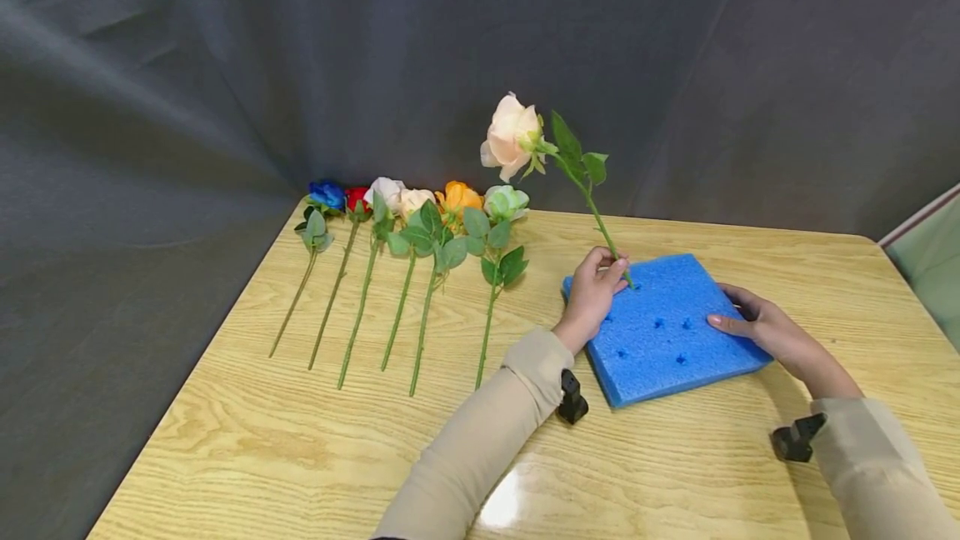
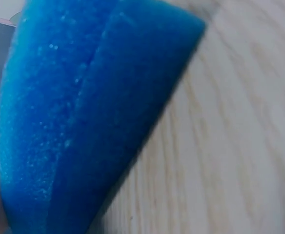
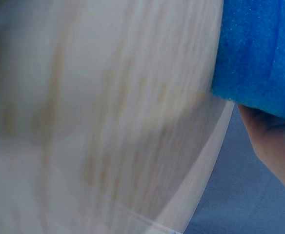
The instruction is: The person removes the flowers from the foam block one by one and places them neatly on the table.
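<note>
A pale peach artificial rose (image 1: 512, 136) leans to the left above a blue foam block (image 1: 645, 377). My left hand (image 1: 591, 297) pinches its green stem low down, and the stem's lower end is at a hole near the block's back left. Whether the end is inside the hole cannot be told. On the right, my right hand (image 1: 783, 338) grips the block's edge, thumb on top and fingers partly hidden. Several small holes dot the block's upper face. The left wrist view shows mostly the foam's side (image 2: 59, 107); in the right wrist view, the foam's corner (image 3: 259, 53) meets the hand (image 3: 274, 151).
Left of the block, several artificial roses lie side by side on the wooden table (image 1: 247, 440). Their heads point to the back: blue (image 1: 327, 195), red (image 1: 356, 198), white (image 1: 386, 192), cream (image 1: 415, 202), orange (image 1: 459, 197) and pale green (image 1: 506, 202). A dark curtain (image 1: 675, 65) hangs behind.
</note>
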`<state>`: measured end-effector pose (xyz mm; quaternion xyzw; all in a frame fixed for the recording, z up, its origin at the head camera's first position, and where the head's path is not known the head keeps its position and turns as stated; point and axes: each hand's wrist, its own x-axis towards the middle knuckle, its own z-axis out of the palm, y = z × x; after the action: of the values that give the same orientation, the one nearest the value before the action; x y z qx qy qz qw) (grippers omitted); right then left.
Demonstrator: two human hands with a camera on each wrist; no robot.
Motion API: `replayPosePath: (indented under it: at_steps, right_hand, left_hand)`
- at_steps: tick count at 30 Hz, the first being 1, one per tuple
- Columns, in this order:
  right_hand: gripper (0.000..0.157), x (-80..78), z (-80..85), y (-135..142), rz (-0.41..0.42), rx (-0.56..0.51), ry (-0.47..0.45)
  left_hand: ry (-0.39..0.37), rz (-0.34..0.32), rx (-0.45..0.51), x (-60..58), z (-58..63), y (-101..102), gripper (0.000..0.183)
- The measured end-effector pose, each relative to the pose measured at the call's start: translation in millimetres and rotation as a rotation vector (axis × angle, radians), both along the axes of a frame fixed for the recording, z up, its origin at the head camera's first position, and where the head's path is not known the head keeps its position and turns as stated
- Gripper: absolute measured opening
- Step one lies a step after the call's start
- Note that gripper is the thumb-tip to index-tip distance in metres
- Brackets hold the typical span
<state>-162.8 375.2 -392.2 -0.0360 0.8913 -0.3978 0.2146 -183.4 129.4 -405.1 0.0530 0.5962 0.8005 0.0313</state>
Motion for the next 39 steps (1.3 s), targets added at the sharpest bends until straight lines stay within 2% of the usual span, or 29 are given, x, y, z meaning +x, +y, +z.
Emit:
replayPosePath:
  at_steps: [7, 13, 19, 26, 33, 39]
  right_hand:
    - [0.085, 0.1, -0.2, 1, 0.003, 0.001, 0.003]
    - [0.084, 1.5, -1.1, 0, -0.027, -0.013, 0.038]
    - [0.085, 1.0, -0.1, -2, -0.060, -0.021, 0.060]
    - [0.085, 1.9, 1.9, -4, -0.080, -0.022, 0.054]
    - [0.083, 3.3, 4.7, -7, -0.077, -0.026, 0.064]
    - [0.082, 4.4, 6.3, -9, -0.082, -0.018, 0.065]
  left_hand:
    - [-0.012, 0.039, 0.156, -1.3, 0.6, -2, 0.025]
    - [0.019, 0.013, 0.141, 0.0, 1.0, -4, 0.030]
    - [0.029, 0.029, 0.147, 3.6, 5.0, -6, 0.033]
    - [0.045, 0.005, 0.072, 7.6, 11.2, -14, 0.033]
    - [0.085, -0.043, -0.084, 12.9, 18.4, -22, 0.028]
    - [0.088, -0.128, -0.180, 21.2, 29.4, -32, 0.027]
